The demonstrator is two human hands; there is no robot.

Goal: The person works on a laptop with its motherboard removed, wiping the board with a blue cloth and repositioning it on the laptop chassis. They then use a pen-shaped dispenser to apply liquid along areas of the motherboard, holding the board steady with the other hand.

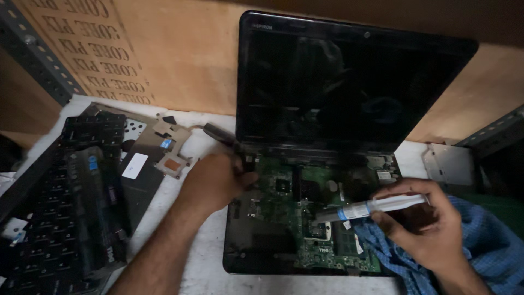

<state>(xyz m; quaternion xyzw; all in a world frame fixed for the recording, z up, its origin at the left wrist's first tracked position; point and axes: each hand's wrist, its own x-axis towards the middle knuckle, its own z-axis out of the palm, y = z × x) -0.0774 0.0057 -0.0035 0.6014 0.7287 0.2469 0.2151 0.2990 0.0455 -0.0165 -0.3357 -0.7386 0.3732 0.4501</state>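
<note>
White bench (207, 257), cardboard behind. Opened laptop (305, 164), green board (305, 218) exposed. Left hand (215, 180) grips the chassis's left hinge corner. Right hand (426, 224) pinches a syringe (371, 207) over the board's right side: long axis near horizontal, tip pointing left, slightly down.

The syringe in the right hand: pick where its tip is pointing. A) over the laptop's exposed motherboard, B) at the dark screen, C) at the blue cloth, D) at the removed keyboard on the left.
A: the right hand holds the white syringe with its tip aimed left over the green motherboard of the opened laptop, while the left hand grips the base's left edge.
</note>
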